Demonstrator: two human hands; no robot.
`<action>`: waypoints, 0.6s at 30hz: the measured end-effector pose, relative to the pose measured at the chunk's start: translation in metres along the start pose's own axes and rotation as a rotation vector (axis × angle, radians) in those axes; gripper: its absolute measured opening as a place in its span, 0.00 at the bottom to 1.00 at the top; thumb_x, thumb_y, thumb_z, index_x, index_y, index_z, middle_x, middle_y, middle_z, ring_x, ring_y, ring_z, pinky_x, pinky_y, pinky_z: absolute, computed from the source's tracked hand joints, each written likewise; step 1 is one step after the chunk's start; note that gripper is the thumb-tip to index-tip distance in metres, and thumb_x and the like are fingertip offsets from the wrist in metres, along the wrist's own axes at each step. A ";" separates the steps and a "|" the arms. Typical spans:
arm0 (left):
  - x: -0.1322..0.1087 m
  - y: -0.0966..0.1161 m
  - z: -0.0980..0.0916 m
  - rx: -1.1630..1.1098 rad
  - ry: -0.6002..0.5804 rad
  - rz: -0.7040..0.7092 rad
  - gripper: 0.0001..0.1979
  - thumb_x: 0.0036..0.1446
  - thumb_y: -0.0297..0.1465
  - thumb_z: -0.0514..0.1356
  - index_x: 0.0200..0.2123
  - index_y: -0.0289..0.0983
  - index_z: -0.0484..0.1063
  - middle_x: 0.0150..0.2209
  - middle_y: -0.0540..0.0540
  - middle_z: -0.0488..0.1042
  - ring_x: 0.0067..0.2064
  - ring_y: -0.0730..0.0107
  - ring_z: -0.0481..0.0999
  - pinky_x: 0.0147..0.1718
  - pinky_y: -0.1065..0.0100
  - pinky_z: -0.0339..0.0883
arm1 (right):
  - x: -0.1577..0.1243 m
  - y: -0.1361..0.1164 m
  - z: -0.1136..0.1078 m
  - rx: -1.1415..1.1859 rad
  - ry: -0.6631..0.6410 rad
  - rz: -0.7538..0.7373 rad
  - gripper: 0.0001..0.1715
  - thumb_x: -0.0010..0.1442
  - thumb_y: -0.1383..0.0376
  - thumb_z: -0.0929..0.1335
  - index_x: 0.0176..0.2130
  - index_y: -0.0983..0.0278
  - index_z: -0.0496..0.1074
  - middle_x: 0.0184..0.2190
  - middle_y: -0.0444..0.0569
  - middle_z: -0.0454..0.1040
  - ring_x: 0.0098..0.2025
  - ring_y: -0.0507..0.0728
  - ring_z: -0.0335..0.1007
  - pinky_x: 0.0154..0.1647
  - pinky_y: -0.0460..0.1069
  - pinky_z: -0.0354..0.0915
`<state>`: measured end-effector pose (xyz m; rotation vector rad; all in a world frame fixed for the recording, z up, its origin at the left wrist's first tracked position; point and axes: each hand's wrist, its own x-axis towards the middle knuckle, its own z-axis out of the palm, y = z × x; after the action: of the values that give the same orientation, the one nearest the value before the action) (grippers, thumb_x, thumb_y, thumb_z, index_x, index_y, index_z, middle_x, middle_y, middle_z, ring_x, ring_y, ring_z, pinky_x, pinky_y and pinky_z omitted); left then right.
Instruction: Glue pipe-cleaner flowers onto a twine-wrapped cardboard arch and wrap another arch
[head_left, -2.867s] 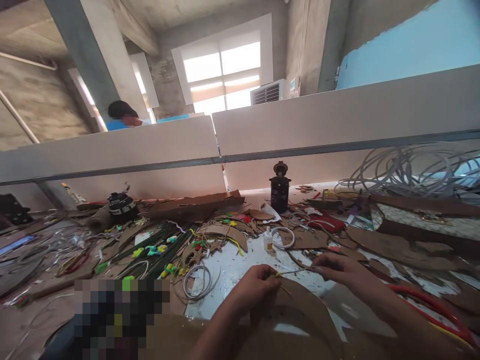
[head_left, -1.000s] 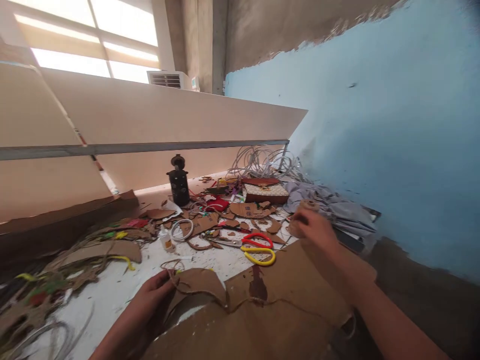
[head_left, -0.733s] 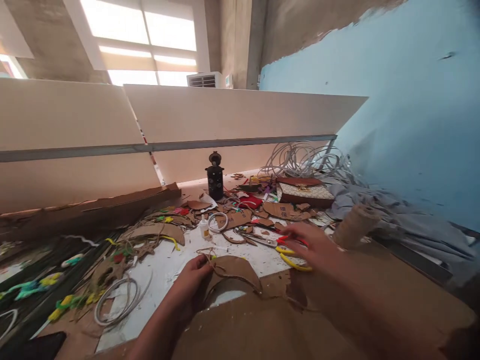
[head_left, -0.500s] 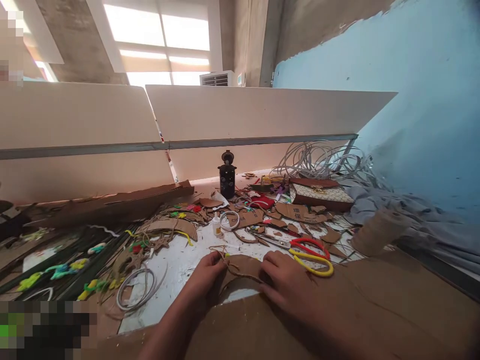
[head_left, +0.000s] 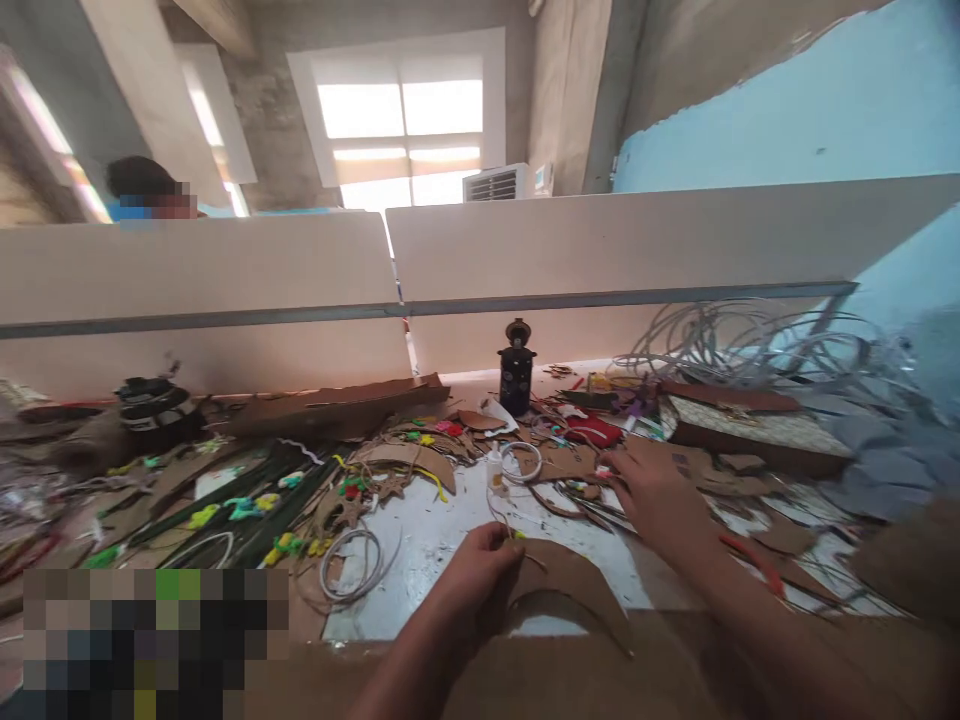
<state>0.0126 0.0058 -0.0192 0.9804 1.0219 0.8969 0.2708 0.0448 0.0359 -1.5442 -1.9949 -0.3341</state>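
Observation:
My left hand (head_left: 489, 562) is closed, pinching the left end of a curved cardboard crescent (head_left: 566, 578) and a thin piece of twine (head_left: 534, 556) lying over it. Past the crescent, my right hand (head_left: 654, 488) reaches over the scraps, its fingers bent and apart. Its fingertips are at a small red-and-white item (head_left: 602, 471); whether they touch it I cannot tell. Under my right forearm, the scissors show a red handle (head_left: 756, 562), the rest mostly hidden. A small white glue bottle (head_left: 495, 468) stands beyond my left hand, beside a white ring (head_left: 520, 462).
A black bottle with its lid up (head_left: 516, 380) stands at the back. To the right lie a patterned handbag (head_left: 757, 430) and coiled pale tubing (head_left: 720, 340). Cardboard scraps, yarn pieces and a wire coil (head_left: 351, 565) cover the left. Behind a white partition (head_left: 637, 240) is another person (head_left: 146, 190).
My right hand has let go of the crescent's right end and moved forward over the scraps. My left hand keeps its pinch. The view has turned left.

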 end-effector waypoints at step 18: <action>0.001 0.003 0.007 -0.156 -0.029 0.004 0.15 0.45 0.37 0.70 0.30 0.37 0.68 0.26 0.51 0.70 0.29 0.72 0.69 0.30 0.70 0.60 | -0.044 -0.063 0.021 0.591 -0.315 -0.160 0.05 0.61 0.71 0.69 0.35 0.61 0.73 0.36 0.47 0.72 0.40 0.59 0.70 0.41 0.52 0.64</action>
<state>0.0190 0.0063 -0.0150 0.8619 0.9117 0.9483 0.2118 0.0022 0.0035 -1.1085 -2.1889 0.4348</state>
